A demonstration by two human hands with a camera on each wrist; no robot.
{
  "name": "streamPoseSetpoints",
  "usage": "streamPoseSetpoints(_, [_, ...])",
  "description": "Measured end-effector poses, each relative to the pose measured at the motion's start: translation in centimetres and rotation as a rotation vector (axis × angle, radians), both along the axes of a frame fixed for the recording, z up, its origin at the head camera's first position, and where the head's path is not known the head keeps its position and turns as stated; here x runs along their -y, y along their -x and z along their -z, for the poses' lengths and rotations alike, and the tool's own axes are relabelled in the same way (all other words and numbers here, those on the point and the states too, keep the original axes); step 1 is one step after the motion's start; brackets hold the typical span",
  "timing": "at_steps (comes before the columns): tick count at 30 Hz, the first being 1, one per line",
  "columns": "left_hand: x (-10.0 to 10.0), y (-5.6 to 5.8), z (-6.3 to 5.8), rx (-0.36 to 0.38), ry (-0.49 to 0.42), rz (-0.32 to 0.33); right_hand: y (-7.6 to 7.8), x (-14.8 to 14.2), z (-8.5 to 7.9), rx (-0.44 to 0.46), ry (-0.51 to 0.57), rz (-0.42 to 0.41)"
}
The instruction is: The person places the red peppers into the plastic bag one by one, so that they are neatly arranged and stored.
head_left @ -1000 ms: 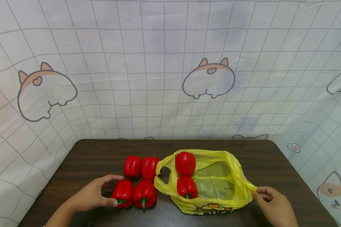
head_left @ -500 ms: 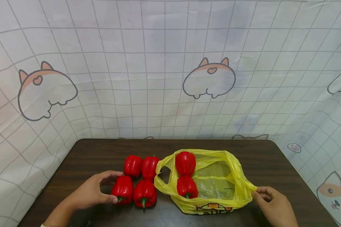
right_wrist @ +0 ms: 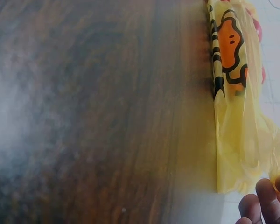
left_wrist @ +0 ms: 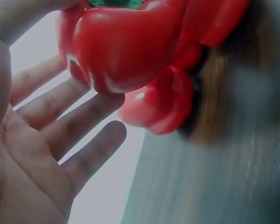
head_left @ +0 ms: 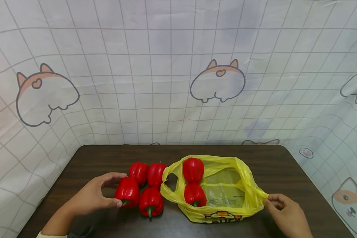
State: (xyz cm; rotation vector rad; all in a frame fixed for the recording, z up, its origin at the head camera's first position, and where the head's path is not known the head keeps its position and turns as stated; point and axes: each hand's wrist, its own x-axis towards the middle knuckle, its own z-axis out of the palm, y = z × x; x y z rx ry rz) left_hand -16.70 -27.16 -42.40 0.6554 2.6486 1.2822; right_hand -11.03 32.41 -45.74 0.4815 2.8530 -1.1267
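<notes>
My left hand [head_left: 90, 198] grips a red bell pepper [head_left: 127, 192] between thumb and fingers, its green stem toward me. The left wrist view shows this pepper [left_wrist: 126, 46] raised, with the fingertips behind its lower side. Close by on the table are three more red bell peppers, one in front [head_left: 151, 201] and two behind. At the right, my right hand [head_left: 288, 213] pinches the right end of a yellow plastic bag [head_left: 251, 198], whose mouth is spread wide. Two red peppers [head_left: 193, 170] lie inside at its left. In the right wrist view, fingertips [right_wrist: 268, 198] hold the bag's gathered corner.
The dark wood-grain table [head_left: 107, 155] ends at the back against a white grid-patterned curtain [head_left: 154, 82] with cartoon dogs. The bag's left handle loop [head_left: 166, 195] lies beside the loose peppers. A dark object [head_left: 83, 232] shows near the left wrist.
My left hand has lifted the front-left pepper, moving it up and slightly away from me. The right hand still holds the bag in the same place.
</notes>
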Motion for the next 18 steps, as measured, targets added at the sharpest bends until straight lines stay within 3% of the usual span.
streamPoseSetpoints(8, [-2.2, 0.0, -0.8, -0.009, -0.038, -0.024, 0.0, 0.1, -0.1, -0.003, 0.003, -0.010])
streamPoseSetpoints(14, [-3.8, 0.3, -1.1, -0.067, -0.036, -0.015, 0.0, 0.0, -0.1, -0.002, 0.004, -0.015])
streamPoseSetpoints(18, [-5.1, 0.4, -1.3, -0.057, -0.054, -0.037, 0.0, -0.1, -0.1, 0.000, 0.005, -0.017])
